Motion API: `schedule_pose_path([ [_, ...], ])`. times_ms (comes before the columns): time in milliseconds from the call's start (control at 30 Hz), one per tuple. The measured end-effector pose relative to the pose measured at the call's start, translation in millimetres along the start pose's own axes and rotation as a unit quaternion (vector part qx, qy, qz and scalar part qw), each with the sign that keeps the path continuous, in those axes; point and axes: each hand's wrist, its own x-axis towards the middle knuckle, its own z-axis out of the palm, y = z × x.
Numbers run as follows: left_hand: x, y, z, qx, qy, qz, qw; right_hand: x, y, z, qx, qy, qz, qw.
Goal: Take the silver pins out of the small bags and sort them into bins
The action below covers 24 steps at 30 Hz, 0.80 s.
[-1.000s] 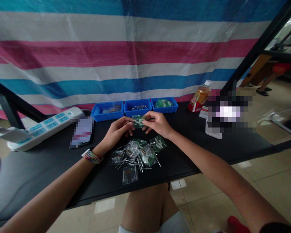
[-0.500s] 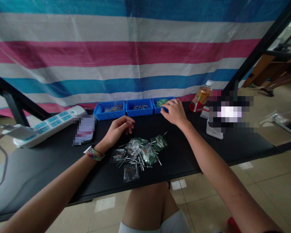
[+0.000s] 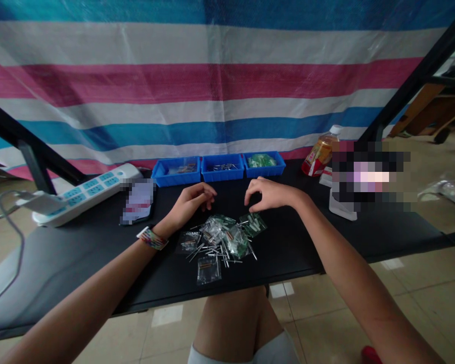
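Observation:
My left hand (image 3: pixel 191 200) hovers over the black table (image 3: pixel 79 247) with its fingers loosely curled and nothing in it. A beaded bracelet is on that wrist. My right hand (image 3: pixel 270 194) hangs just above the table, fingers spread downward, empty. Below both hands lies a heap of small clear bags and loose metal pins (image 3: pixel 222 238); one bag of green parts (image 3: pixel 253 224) is nearest my right hand. Three blue bins stand at the back: the left bin (image 3: pixel 176 171), the middle bin (image 3: pixel 223 167) with pins, and the right bin (image 3: pixel 264 163) with green bags.
A white power strip (image 3: pixel 87 193) lies at the left with a cable and plug. A bottle of orange drink (image 3: pixel 320 151) stands at the right beside a white stand (image 3: pixel 342 208). A striped tarp hangs behind the table. My knees show under the front edge.
A second ago both hands held a small green bag. My right hand carried it to the right blue bin, let go, and has come back over the heap, empty.

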Motion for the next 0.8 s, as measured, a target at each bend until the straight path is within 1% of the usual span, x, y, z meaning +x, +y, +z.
schedule_pose_path([
  [133,1,-1,-0.8,0.006,-0.011,-0.009,1.000,-1,-1,1,0.017,-0.062,0.022,0.998],
  [233,1,-1,-1.5,0.008,-0.009,-0.010,1.000,2,-4,2,0.063,-0.114,0.041,0.991],
  [300,2,-1,-1.8,0.012,-0.002,-0.012,1.000,4,-4,1,0.105,-0.128,0.047,0.985],
  [367,2,0,-1.8,0.014,-0.001,-0.012,1.000,5,-2,0,0.137,-0.121,0.043,0.982],
  [467,3,0,-1.3,0.013,-0.001,-0.011,1.000,6,3,-2,0.185,-0.087,0.027,0.979],
  [567,3,0,-0.5,0.016,-0.001,-0.017,1.000,7,7,-2,0.268,-0.030,0.035,0.962],
  [667,3,0,-0.5,0.019,-0.002,-0.019,1.000,10,8,1,0.341,0.061,0.057,0.937],
  [733,3,-1,-1.1,0.021,-0.002,-0.016,1.000,13,5,7,0.382,0.117,0.072,0.914],
  [800,2,0,-1.5,0.028,-0.008,-0.008,1.000,18,0,15,0.429,0.151,0.083,0.887],
])
